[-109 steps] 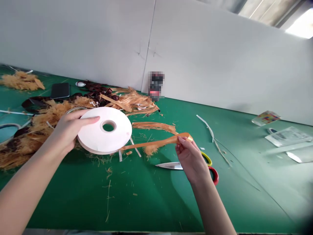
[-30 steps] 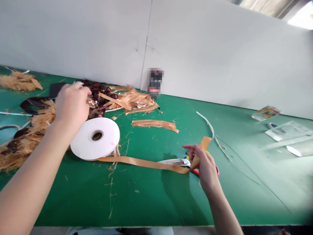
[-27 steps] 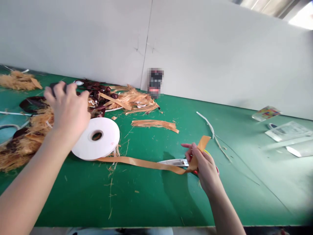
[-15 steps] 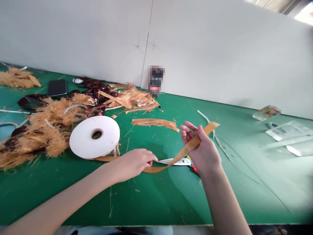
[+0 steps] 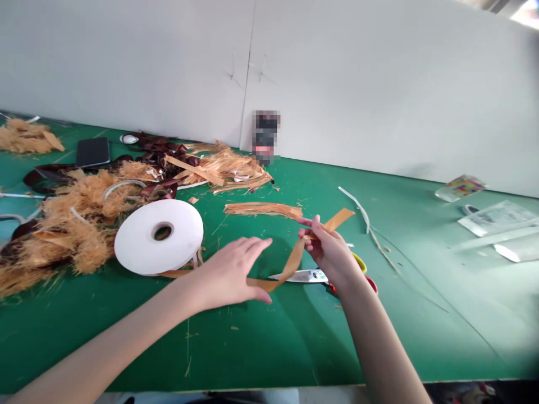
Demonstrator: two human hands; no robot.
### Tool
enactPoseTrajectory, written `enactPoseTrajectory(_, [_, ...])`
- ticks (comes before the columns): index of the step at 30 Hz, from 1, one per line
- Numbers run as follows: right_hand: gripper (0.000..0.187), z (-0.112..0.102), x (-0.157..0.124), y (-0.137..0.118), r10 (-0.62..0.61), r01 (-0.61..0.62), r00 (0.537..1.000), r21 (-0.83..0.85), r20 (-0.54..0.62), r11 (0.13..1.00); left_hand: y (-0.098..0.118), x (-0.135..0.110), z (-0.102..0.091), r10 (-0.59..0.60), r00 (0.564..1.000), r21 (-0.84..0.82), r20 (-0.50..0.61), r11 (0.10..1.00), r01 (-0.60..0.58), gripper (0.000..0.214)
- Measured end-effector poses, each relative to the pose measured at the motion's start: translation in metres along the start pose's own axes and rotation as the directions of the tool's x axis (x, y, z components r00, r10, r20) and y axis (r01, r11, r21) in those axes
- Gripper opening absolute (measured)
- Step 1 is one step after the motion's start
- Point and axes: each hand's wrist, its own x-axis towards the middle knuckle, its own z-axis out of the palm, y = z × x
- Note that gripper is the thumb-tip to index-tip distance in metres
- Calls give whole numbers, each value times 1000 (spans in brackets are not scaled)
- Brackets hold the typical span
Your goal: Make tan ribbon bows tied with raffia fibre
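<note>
- The orange ribbon (image 5: 290,265) is seen running from under the white spool (image 5: 135,249) along the green bench (image 5: 273,342), then rising in a twisted loop to the right.
- The ribbon is pinched near its free end by the right hand (image 5: 330,253); its fingers (image 5: 306,222) are closed on the strip, and the short loose end points up and right beyond them.
- The left hand (image 5: 229,276) is held low over the flat stretch of ribbon, fingers spread wide and straight, gripping nothing; whether the strip is touched cannot be told.
- Scissors (image 5: 301,275) are lying on the bench just under the raised loop, their handles partly hidden by the right wrist.
- A pile of tan fringe (image 5: 80,224) is heaped just left of the spool, with a dark phone (image 5: 92,151) behind it.
</note>
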Motion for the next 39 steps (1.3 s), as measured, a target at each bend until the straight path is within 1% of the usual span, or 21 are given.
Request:
enactPoseTrajectory(1, [37, 4, 0, -2, -6, 6, 1000, 17, 10, 1000, 6, 1, 9, -26, 999, -94, 34, 995, 29, 92])
enactPoseTrajectory(2, [36, 7, 0, -3, -16, 15, 1000, 31, 15, 999, 11, 3, 16, -52, 997, -188, 54, 980, 61, 88])
enactPoseTrajectory(3, [35, 9, -1, -4, -26, 25, 1000, 42, 17, 999, 13, 4, 20, -78, 994, -278, 80, 956, 97, 73])
enactPoseTrajectory(5, [34, 10, 0, -3, -44, 43, 999, 45, 20, 998, 11, 6, 18, -103, 986, -433, 133, 889, 152, 35])
enactPoseTrajectory(6, [35, 10, 1, -2, -51, 50, 998, 37, 24, 998, 7, 7, 13, -113, 983, -475, 141, 864, 168, 26])
enactPoseTrajectory(7, [35, 8, 2, 0, -57, 57, 998, 21, 28, 998, 1, 7, 6, -127, 983, -492, 135, 852, 178, 27])
enactPoseTrajectory(8, [34, 4, 3, 3, -67, 67, 997, -1, 29, 998, -6, 6, -3, -157, 983, -462, 91, 868, 182, 27])
enactPoseTrajectory(9, [34, 1, 6, 6, -80, 81, 996, -30, 26, 996, -14, 5, -12, -213, 977, -386, 1, 901, 197, 26])
enactPoseTrajectory(10, [33, -4, 9, 10, -97, 98, 995, -65, 18, 993, -24, 3, -20, -268, 959, -282, -86, 930, 235, 26])
enactPoseTrajectory(11, [33, -9, 12, 14, -117, 117, 993, -105, 6, 988, -33, 1, -28, -320, 933, -147, -163, 943, 298, 27])
enactPoseTrajectory(12, [34, -13, 16, 17, -135, 133, 991, -148, -6, 980, -42, -1, -34, -328, 916, -3, -230, 942, 336, 28])
enactPoseTrajectory(13, [34, -17, 19, 21, -157, 151, 987, -191, -19, 970, -49, -3, -38, -301, 919, 121, -254, 933, 339, 27])
enactPoseTrajectory(15, [35, -23, 28, 27, -200, 183, 979, -273, -36, 944, -59, -4, -40, -195, 943, 330, -268, 902, 280, 23])
enactPoseTrajectory(17, [36, -26, 35, 30, -256, 222, 965, -352, -51, 909, -63, -2, -36, -113, 958, 425, -265, 878, 221, 19])
enactPoseTrajectory(19, [37, -27, 42, 30, -321, 263, 945, -431, -66, 863, -62, 1, -30, -22, 961, 469, -275, 870, 154, 20])
enactPoseTrajectory(22, [39, -25, 52, 28, -409, 300, 909, -546, -86, 782, -58, 3, -25, 131, 954, 495, -270, 869, 21, 27])
enactPoseTrajectory(25, [41, -23, 59, 27, -465, 293, 880, -655, -101, 696, -57, 0, -26, 195, 949, 479, -249, 876, -55, 21])
enactPoseTrajectory(29, [39, -21, 63, 29, -489, 265, 868, -753, -85, 602, -55, -6, -27, 173, 966, 477, -192, 877, -62, 26])
enactPoseTrajectory(33, [33, -24, 64, 33, -505, 246, 861, -811, -69, 531, -55, -9, -25, 135, 980, 485, -144, 873, -48, 24])
enactPoseTrajectory(36, [32, -28, 66, 34, -516, 243, 854, -834, -58, 495, -62, -9, -25, 119, 986, 481, -119, 875, -47, 25])
enactPoseTrajectory(39, [33, -35, 66, 34, -524, 233, 850, -853, -55, 467, -73, -8, -28, 106, 990, 443, -97, 895, -52, 38])
